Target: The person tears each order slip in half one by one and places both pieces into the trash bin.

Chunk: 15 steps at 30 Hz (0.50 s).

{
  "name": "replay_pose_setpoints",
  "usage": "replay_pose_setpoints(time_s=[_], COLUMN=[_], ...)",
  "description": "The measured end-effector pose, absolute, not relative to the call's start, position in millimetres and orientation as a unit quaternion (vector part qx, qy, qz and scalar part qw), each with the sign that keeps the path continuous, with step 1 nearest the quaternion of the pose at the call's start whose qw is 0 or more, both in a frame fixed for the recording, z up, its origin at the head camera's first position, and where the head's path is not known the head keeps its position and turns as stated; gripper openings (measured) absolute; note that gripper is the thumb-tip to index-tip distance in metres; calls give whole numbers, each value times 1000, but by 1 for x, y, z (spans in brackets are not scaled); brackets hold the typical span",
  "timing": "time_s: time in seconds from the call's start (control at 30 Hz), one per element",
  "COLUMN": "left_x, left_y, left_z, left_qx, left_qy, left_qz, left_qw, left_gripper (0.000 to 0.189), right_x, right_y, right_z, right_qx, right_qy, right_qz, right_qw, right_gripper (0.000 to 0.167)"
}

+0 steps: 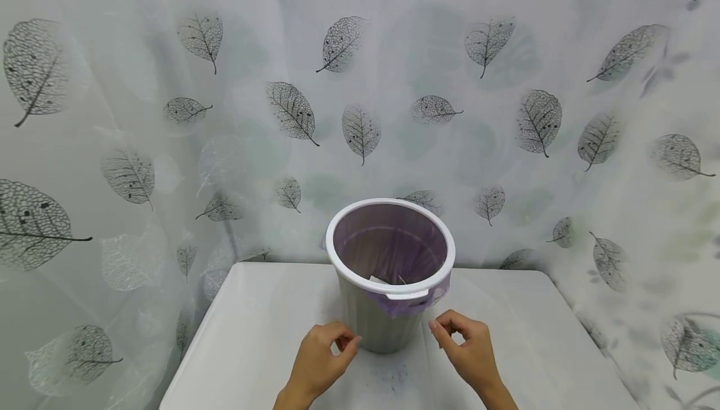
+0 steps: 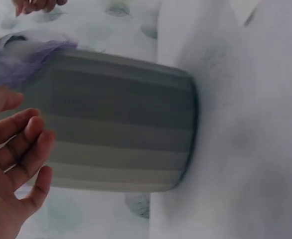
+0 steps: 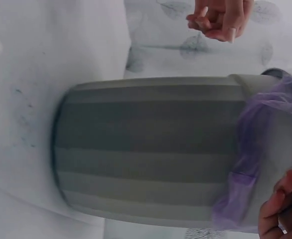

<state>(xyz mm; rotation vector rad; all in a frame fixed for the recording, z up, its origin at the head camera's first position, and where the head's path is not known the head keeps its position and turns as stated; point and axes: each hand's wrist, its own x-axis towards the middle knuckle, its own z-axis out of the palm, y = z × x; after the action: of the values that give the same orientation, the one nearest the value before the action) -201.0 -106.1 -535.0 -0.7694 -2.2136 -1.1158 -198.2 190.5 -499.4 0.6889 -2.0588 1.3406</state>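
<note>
A grey trash can [image 1: 374,319] with a white rim [image 1: 335,254] stands upright on the white table. Inside it hangs a thin purple trash bag [image 1: 388,235], whose edge bunches out under the rim's front handle [image 1: 407,295]. Something small and white [image 1: 378,280] lies within. My left hand [image 1: 323,357] hovers in front of the can's lower left, fingers loosely bent and holding nothing. At the front right, my right hand [image 1: 467,347] is likewise bare, its fingers loosely curled. In the right wrist view the bag's purple fold [image 3: 245,149] drapes over the can's side.
The white tabletop [image 1: 270,310] carries faint blue marks [image 1: 394,375] in front of the can. Behind and to both sides hangs a pale curtain [image 1: 394,54] printed with dark leaf skeletons, close to the table's back edge.
</note>
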Motion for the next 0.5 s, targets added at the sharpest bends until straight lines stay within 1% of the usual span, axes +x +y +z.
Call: replay_pose_setpoints(time_s=[0.1,0.2,0.27,0.37,0.43,0.5], left_x=[-196,-192,-190,-189,-189,-188], left_y=[-100,-96,-94,-93,-92,-92], left_z=[-548,-560,-567,-575,-579,-582], left_qx=[-296,-299,-305,-311,-308,-298], left_qy=[-826,-833,-838,-849,-857,-865], left_qz=[-429,-435,-430,-410,-400,-397], left_qw=[215,162,141,122,103,74], left_gripper=[16,13,11,9,8,9], right_x=[-195,-192,-191,-190,-191,-191], right_y=[190,190,190,192,193,194], right_z=[-511,-522,-530,-544,-553,-562], right_qx=[247,245,248,254,253,249], right_qy=[-796,-829,-850,-867,-870,-870], right_qz=[493,469,450,427,424,424], right_qw=[247,179,119,33,-9,-35], right_gripper=[30,23,18,10,7,9])
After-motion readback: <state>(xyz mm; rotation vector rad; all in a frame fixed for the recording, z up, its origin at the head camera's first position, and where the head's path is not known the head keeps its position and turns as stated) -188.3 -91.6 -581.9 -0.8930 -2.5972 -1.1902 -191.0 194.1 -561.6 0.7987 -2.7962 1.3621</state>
